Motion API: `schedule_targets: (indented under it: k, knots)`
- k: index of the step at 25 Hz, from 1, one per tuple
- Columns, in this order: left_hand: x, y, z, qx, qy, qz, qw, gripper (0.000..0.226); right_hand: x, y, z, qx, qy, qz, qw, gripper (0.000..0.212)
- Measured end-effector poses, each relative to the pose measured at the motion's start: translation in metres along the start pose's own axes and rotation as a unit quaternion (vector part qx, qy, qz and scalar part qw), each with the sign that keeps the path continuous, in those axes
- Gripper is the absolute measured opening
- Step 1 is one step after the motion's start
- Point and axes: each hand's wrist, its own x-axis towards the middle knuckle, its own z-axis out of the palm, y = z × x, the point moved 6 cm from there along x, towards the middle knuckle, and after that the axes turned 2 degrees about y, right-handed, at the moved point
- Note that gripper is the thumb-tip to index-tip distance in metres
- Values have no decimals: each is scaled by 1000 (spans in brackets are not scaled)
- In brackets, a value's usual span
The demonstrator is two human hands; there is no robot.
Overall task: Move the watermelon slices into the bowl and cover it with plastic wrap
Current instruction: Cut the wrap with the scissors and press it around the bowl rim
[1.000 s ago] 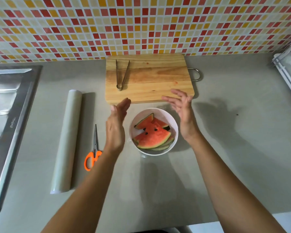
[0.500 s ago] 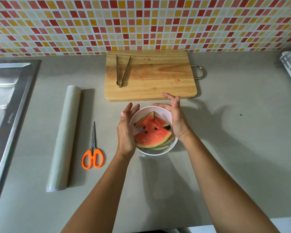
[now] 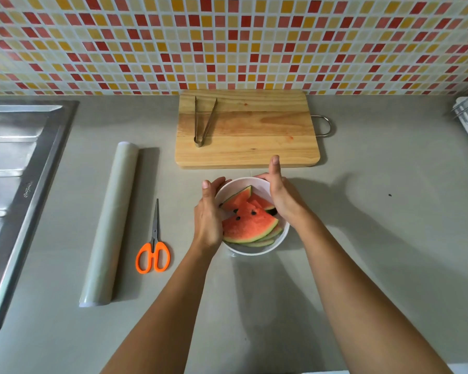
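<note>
A grey counter (image 3: 389, 265) runs below a wall of red, orange and cream mosaic tiles (image 3: 227, 44).

At its middle, the left hand's fingers (image 3: 218, 183) curve round the far-left rim of the white bowl (image 3: 254, 251), and the left hand (image 3: 208, 220) lies along the bowl's left side. The right hand (image 3: 283, 197) cups the far-right rim, its fingers bent over the edge and its thumb (image 3: 275, 164) pointing away towards the wall. Both hands hold the bowl itself and nothing else that can be made out.

The watermelon slices (image 3: 247, 224) lie stacked inside the bowl, rinds towards the near side. Just beyond it, the wooden cutting board (image 3: 254, 147) carries only the metal tongs (image 3: 203, 122) and a few red specks, so the moving of the fruit looks done.

The covering is harder to judge. A faint sheen lies over the bowl and the counter near it, but I cannot tell whether film is already stretched across. If it is, the hands are likely pressing it down round the rim; if not, cutting and laying it remain.

To the left lie the orange-handled scissors (image 3: 153, 252), then the roll of plastic wrap (image 3: 111, 222), well apart from the bowl, and the steel sink (image 3: 16, 184) at the left edge.
</note>
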Motion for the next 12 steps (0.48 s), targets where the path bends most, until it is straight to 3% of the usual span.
schedule_targets:
  k: [3, 6, 8, 10, 12]
  knots:
    - [0, 1, -1, 32, -5, -6, 999, 61, -4, -7, 0, -58, -17, -6, 998, 77]
    - [1, -1, -3, 65, -8, -25, 998, 73, -1, -10, -5, -100, -17, -34, 994, 81]
    - [0, -3, -8, 52, 0, -31, 998, 76, 1, 0, -15, -44, 8, -55, 997, 105]
    - [-2, -2, -12, 1, 9, -10, 1000, 70, -2, 6, -22, 71, 20, -82, 994, 101]
    - [-6, -3, -8, -48, -7, 2, 999, 65, -7, 3, -11, 153, -51, -108, 981, 86]
